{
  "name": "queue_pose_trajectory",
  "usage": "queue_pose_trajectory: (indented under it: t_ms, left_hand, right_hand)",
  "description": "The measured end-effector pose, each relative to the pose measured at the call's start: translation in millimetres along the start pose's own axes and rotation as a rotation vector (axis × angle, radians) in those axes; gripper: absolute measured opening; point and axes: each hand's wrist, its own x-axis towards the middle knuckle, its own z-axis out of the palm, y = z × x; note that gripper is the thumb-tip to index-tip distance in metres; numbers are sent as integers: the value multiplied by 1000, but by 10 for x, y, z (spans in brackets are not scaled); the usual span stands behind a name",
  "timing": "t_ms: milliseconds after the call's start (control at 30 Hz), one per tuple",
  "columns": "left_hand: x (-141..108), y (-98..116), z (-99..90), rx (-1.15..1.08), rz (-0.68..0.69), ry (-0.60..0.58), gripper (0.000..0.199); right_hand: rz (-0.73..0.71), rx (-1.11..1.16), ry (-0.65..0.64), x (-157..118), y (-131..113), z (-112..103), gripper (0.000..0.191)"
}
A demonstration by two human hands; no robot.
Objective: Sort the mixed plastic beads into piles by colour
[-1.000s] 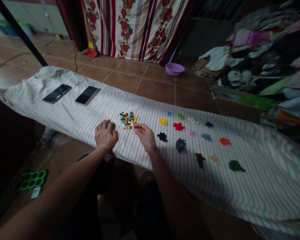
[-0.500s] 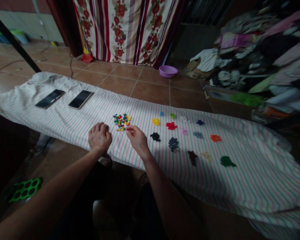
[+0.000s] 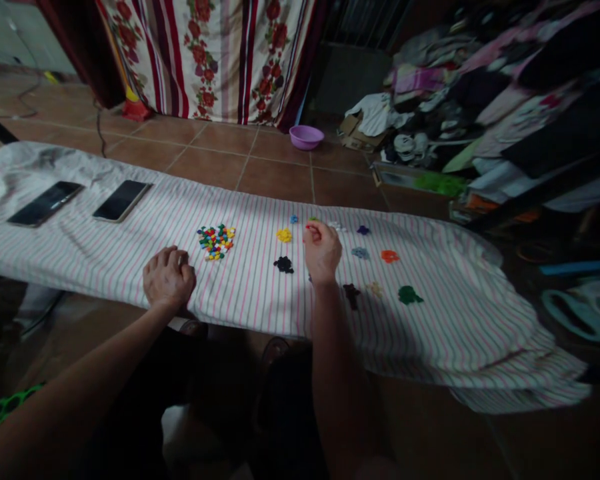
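Note:
My right hand [image 3: 323, 252] pinches a small red piece [image 3: 310, 228] above the cloth, hiding most of the red pile under it. My left hand [image 3: 169, 275] rests on the striped cloth [image 3: 220, 287], its fingers loosely spread with nothing in them. Between the hands lies a mixed heap of coloured pieces [image 3: 217, 241]. Sorted piles lie around my right hand: yellow [image 3: 284, 235], black [image 3: 283, 265], light blue [image 3: 294, 219], grey-blue [image 3: 361, 253], orange [image 3: 389, 256], dark brown [image 3: 351, 295], beige [image 3: 375, 289], dark green [image 3: 410, 295], purple [image 3: 363, 230] and white [image 3: 337, 226].
Two phones lie on the cloth at the left, one dark [image 3: 45, 204] and one light-edged [image 3: 123, 200]. Beyond the cloth, a purple basin [image 3: 307, 137] stands on the tiled floor, with heaped clothes [image 3: 430, 73] at the back right.
My right hand has moved right from the mixed heap to the red pile, with the red piece between its fingertips. My left hand stays on the cloth. The view has shifted right.

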Motion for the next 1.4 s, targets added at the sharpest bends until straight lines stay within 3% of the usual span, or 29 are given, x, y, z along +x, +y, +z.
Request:
queue_pose_trajectory:
  t_ms: [133,267,1400]
  left_hand:
    - [-3,2,-9,-19,-1,0,33]
    - [-1,-17,15,-54,-9,-4,33]
    - [-7,-14,5,-17,17,-4,33]
  right_hand:
    - [91,-113,48,44,222,-204,23]
    - [123,-173,45,35,319,-271,24]
    - [91,-270,-116,9,429,-90,33]
